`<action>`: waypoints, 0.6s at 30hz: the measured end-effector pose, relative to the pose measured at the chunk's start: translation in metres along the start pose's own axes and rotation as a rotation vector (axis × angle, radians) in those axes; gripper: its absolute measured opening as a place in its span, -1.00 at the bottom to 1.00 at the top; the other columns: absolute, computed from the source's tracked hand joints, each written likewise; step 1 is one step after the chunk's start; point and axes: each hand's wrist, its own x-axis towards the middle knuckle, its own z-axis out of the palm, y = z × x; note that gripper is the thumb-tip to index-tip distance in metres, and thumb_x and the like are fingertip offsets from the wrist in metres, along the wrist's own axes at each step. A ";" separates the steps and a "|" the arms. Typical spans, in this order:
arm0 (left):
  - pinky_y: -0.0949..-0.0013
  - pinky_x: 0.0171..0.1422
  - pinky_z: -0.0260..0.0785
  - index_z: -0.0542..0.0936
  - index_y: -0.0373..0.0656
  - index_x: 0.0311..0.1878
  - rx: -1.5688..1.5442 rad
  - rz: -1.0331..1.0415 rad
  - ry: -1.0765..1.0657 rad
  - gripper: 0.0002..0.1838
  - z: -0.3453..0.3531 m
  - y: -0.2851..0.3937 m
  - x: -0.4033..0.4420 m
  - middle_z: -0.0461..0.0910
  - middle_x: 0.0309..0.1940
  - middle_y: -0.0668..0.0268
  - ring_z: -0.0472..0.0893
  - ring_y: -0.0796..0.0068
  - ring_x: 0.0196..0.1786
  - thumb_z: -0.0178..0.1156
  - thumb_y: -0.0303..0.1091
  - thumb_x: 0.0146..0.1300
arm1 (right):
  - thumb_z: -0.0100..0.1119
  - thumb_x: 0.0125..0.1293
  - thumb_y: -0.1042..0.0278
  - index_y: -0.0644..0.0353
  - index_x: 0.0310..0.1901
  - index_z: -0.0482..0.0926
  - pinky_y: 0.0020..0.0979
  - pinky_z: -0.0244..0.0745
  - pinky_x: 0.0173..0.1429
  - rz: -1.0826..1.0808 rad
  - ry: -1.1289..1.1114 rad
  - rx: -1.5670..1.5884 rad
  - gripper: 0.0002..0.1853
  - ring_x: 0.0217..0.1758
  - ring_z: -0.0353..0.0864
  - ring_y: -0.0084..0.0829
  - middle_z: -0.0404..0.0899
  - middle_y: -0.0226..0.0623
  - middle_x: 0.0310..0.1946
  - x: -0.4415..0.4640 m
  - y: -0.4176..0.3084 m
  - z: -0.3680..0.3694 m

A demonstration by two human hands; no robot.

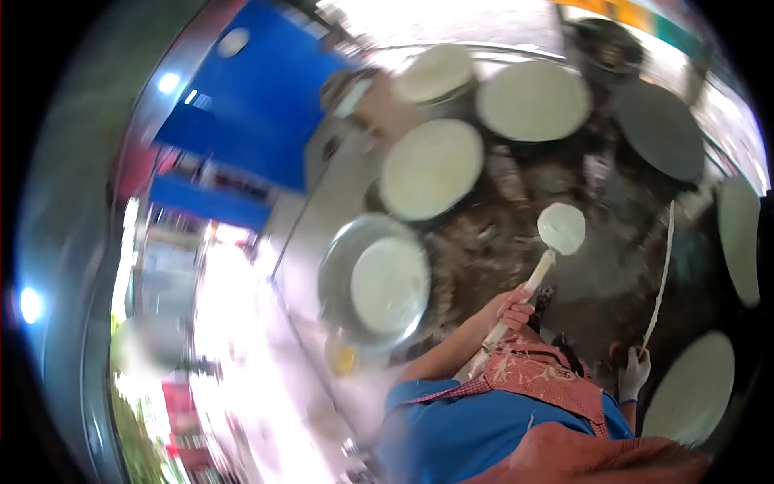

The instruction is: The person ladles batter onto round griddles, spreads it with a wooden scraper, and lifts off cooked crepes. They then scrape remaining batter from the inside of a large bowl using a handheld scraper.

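My left hand (pixel 514 310) is closed around the pale handle of a ladle (pixel 561 227), in front of my apron. The ladle's round bowl appears full of white liquid. White smears coat its handle. On the right, my gloved right hand (pixel 634 373) grips the lower end of a long thin stick (pixel 663 282), which points up and away from me. Left of the ladle stands a wide metal basin (pixel 329 278) with white liquid in it. A pale round disc (pixel 692 387) lies close beside my right hand.
Several large round pale surfaces, among them a near one (pixel 431 169), a far one (pixel 534 101) and a darker grey one (pixel 659 129), ring a dark, wet-looking work surface (pixel 597 266). A blue panel (pixel 258 97) stands at upper left. Motion blur softens much of the view.
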 end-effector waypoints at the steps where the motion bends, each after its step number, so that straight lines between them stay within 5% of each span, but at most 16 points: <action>1: 0.62 -0.76 -0.05 0.33 0.02 -0.39 0.046 0.118 0.016 -0.76 -0.014 -0.007 -0.030 0.14 -0.65 0.49 0.10 0.70 -0.72 -0.04 -0.14 0.41 | 0.14 0.25 0.31 0.26 -0.33 0.50 -0.48 0.34 -0.29 0.008 -0.125 -0.069 -0.83 -0.38 0.41 -0.59 0.47 -0.43 -0.46 0.008 -0.015 0.016; 3: 0.62 -0.76 -0.07 0.24 0.02 -0.50 0.127 0.309 0.064 -0.65 -0.047 -0.024 -0.083 0.13 -0.66 0.49 0.08 0.71 -0.72 -0.03 -0.11 0.41 | 0.16 0.23 0.32 0.28 -0.31 0.49 -0.45 0.37 -0.25 -0.144 -0.301 -0.273 -0.82 -0.35 0.47 -0.54 0.47 -0.36 -0.48 0.020 -0.037 0.053; 5: 0.61 -0.77 -0.12 0.29 0.16 -0.20 0.210 0.594 0.283 -0.90 -0.069 -0.045 -0.134 0.08 -0.69 0.51 0.05 0.72 -0.76 0.01 -0.18 0.37 | 0.18 0.21 0.31 0.27 -0.29 0.48 -0.39 0.37 -0.25 -0.359 -0.422 -0.439 -0.80 -0.37 0.49 -0.46 0.45 -0.28 -0.49 0.018 -0.052 0.110; 7: 0.57 -0.78 -0.16 0.13 0.35 0.08 0.365 0.790 0.508 -0.62 -0.095 -0.053 -0.179 0.04 -0.73 0.52 0.03 0.71 -0.79 0.04 -0.29 0.32 | 0.19 0.20 0.29 0.25 -0.26 0.51 -0.35 0.37 -0.25 -0.340 -0.587 -0.510 -0.80 -0.39 0.50 -0.39 0.49 -0.26 -0.49 -0.001 -0.070 0.168; 8: 0.56 -0.76 -0.16 0.17 0.34 0.06 0.435 0.923 0.734 -0.64 -0.092 -0.068 -0.190 0.01 -0.75 0.53 0.05 0.71 -0.78 0.02 -0.31 0.31 | 0.20 0.19 0.28 0.25 -0.25 0.51 -0.34 0.37 -0.25 -0.343 -0.658 -0.526 -0.78 -0.40 0.49 -0.39 0.50 -0.25 -0.49 -0.013 -0.074 0.193; 10: 0.47 -0.76 -0.03 0.20 0.27 0.21 0.482 1.056 0.859 -0.55 -0.138 -0.059 -0.221 0.13 -0.75 0.47 0.15 0.63 -0.79 0.05 -0.27 0.28 | 0.20 0.19 0.30 0.24 -0.27 0.50 -0.40 0.34 -0.29 -0.415 -0.759 -0.479 -0.80 -0.44 0.45 -0.48 0.47 -0.33 -0.52 -0.046 -0.091 0.248; 12: 0.31 -0.71 0.19 0.18 0.12 0.34 0.860 1.273 1.332 -0.43 -0.209 -0.032 -0.246 0.37 -0.70 0.27 0.35 0.41 -0.76 0.05 -0.26 0.25 | 0.23 0.15 0.25 0.20 -0.21 0.53 -0.37 0.39 -0.27 -0.530 -0.817 -0.552 -0.75 -0.42 0.53 -0.37 0.53 -0.26 -0.50 -0.078 -0.087 0.302; 14: 0.00 -0.29 0.42 0.16 -0.02 0.38 1.319 1.384 1.695 -0.37 -0.273 -0.002 -0.275 0.58 -0.31 -0.15 0.59 -0.18 -0.30 0.00 -0.26 0.21 | 0.23 0.11 0.08 0.16 -0.14 0.56 -0.20 0.44 -0.19 -0.511 -0.861 -0.608 -0.63 -0.25 0.61 -0.09 0.61 -0.10 -0.38 -0.124 -0.103 0.351; 18: -0.12 -0.17 0.38 0.18 -0.03 0.37 1.430 1.271 1.706 -0.32 -0.336 0.034 -0.312 0.57 -0.27 -0.17 0.56 -0.25 -0.21 0.05 -0.20 0.14 | 0.22 0.10 -0.02 0.10 -0.01 0.52 -0.18 0.44 -0.07 -0.500 -0.857 -0.684 -0.51 -0.15 0.59 -0.07 0.61 -0.07 -0.27 -0.174 -0.107 0.434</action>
